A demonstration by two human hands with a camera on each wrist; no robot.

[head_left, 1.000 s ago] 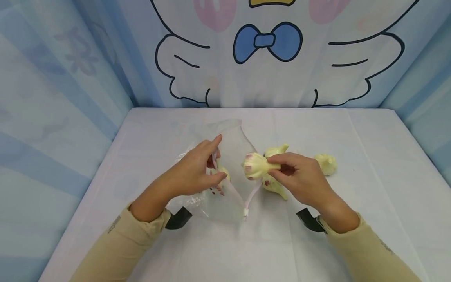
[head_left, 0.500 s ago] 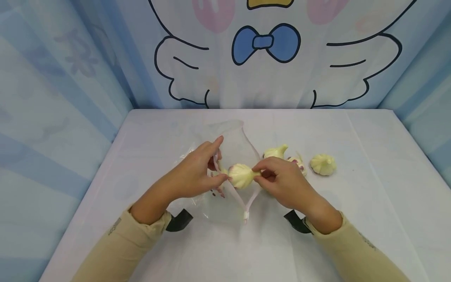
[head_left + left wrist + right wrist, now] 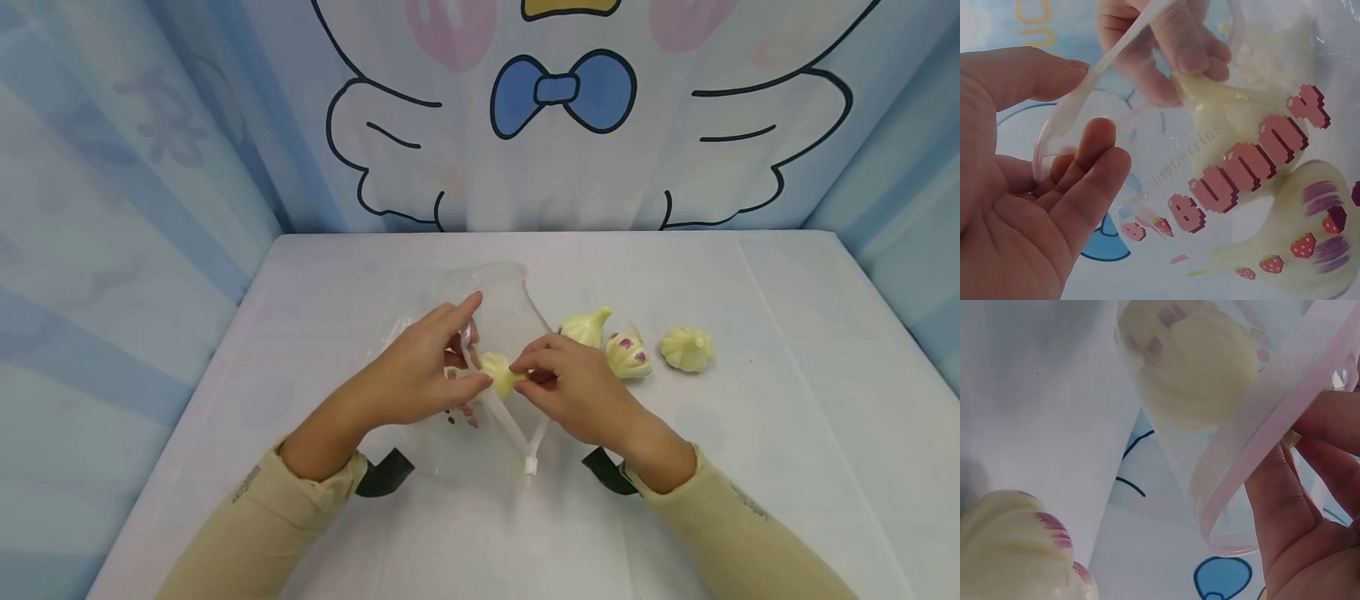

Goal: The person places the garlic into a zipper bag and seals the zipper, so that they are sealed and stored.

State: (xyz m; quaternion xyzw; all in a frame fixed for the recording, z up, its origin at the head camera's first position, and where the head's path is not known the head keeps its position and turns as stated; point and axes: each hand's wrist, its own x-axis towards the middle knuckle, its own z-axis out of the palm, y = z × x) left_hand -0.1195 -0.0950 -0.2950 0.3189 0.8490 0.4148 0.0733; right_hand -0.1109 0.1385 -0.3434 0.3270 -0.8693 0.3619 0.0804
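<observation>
My left hand (image 3: 416, 367) holds the mouth of a clear zip bag (image 3: 510, 425), its pink zip strip (image 3: 1075, 112) running between thumb and fingers. With thumb and fingertips my right hand (image 3: 581, 383) pinches a garlic bulb (image 3: 497, 373) by its stem, in the bag's mouth. Through the plastic, printed with red "BUNNY" letters and strawberries, the left wrist view shows this pinched bulb (image 3: 1235, 125). Below it lies another garlic bulb (image 3: 1310, 231) with purple streaks, inside the bag.
Right of the bag on the white table (image 3: 750, 467) lie a pale garlic bulb (image 3: 585, 327), a purple-marked bulb (image 3: 628, 356) and a separate bulb (image 3: 687, 349). A white slider (image 3: 531, 465) sits at the near end of the zip. A printed curtain (image 3: 562, 183) hangs behind the table.
My right hand has moved left with the garlic bulb, from outside the bag into its mouth. The left hand keeps its hold on the bag's edge, almost unmoved.
</observation>
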